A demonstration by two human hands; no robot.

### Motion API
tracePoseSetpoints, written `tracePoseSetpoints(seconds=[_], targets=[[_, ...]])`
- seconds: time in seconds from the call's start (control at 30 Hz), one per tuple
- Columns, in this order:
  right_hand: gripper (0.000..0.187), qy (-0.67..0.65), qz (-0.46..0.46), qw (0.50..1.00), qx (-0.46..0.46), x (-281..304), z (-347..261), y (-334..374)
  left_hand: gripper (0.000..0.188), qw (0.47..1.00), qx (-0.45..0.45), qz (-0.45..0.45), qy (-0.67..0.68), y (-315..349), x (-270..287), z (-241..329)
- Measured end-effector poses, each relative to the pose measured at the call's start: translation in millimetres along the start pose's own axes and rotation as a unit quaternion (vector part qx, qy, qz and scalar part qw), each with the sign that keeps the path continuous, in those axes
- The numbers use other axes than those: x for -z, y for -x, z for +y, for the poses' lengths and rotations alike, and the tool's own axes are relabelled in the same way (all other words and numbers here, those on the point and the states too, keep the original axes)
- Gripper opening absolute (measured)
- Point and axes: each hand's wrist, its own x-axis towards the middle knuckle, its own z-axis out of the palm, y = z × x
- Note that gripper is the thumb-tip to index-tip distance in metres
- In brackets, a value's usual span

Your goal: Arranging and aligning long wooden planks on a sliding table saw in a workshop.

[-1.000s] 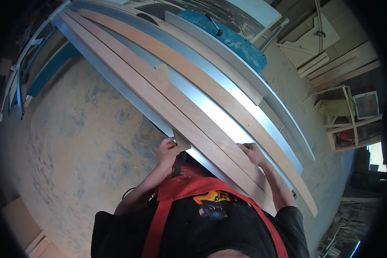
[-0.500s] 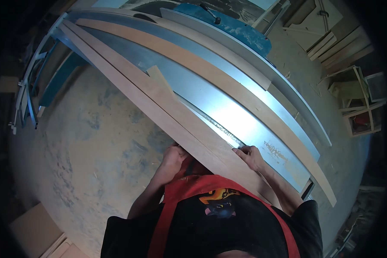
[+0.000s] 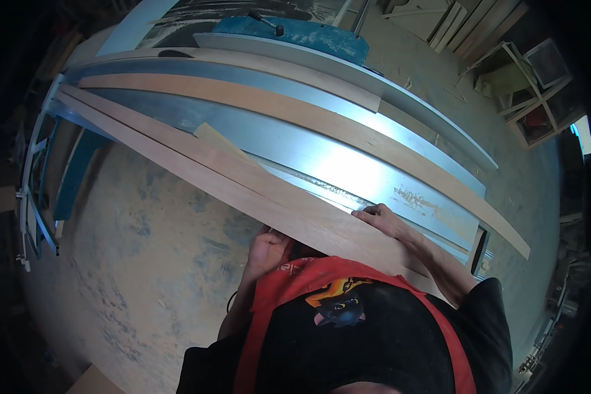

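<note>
Two long, pale wooden boards (image 3: 177, 154) lie edge to edge, slanting from the far left down to my waist. A thin dark seam between them shows along the far part and fades near my hands. My left hand (image 3: 267, 249) is closed on the near edge, its fingertips hidden underneath. Across the boards, my right hand (image 3: 379, 220) grips the far edge with thumb and bent fingers. Beneath them is the silvery metal table (image 3: 348, 167) of a saw-like machine. A short wood offcut (image 3: 220, 141) sticks out beside the far edge.
Another long wooden strip (image 3: 295, 111) runs across the metal table, its right end overhanging. Beyond it are a narrower board (image 3: 276, 73), a long metal fence (image 3: 295, 54) and a blue machine part (image 3: 308, 41). Wooden frames (image 3: 528, 98) stand at the right. Sawdust (image 3: 417, 200) lies on the table.
The whole view has turned, so the boards and table lie flatter across it. Both hands keep their grip on the boards' edges. The seam near my hands is less visible.
</note>
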Motion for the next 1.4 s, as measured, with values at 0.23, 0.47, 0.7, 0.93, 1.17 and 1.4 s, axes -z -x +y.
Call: tracePoseSetpoints(seconds=[0.23, 0.47, 0.7, 0.93, 1.17, 1.4], targets=[[0.082, -0.016, -0.017, 0.999, -0.025, 0, -16, -2, 0.05, 0.984, 0.022, -0.089, 0.151, -26, 13, -13], [0.082, -0.029, -0.033, 0.998, -0.05, 14, -16, -4, 0.039, 0.996, 0.031, -0.073, -0.037, -47, 33, -12], [0.074, -0.05, -0.004, 0.997, -0.055, -13, 3, -7, 0.039, 0.791, 0.042, 0.1, -0.601, 29, -56, 75], [0.085, -0.01, -0.038, 0.999, 0.012, 18, -18, -35, 0.029, 0.525, -0.223, 0.032, -0.82, -22, -200, 147], [0.072, -0.01, -0.041, 0.999, 0.013, 11, -40, -36, 0.044, 0.132, 0.036, -0.105, -0.985, -157, -189, 145], [0.067, -0.035, -0.02, 0.999, -0.013, 8, -38, 9, 0.027, 0.091, 0.068, -0.165, -0.98, -158, -204, 127]])
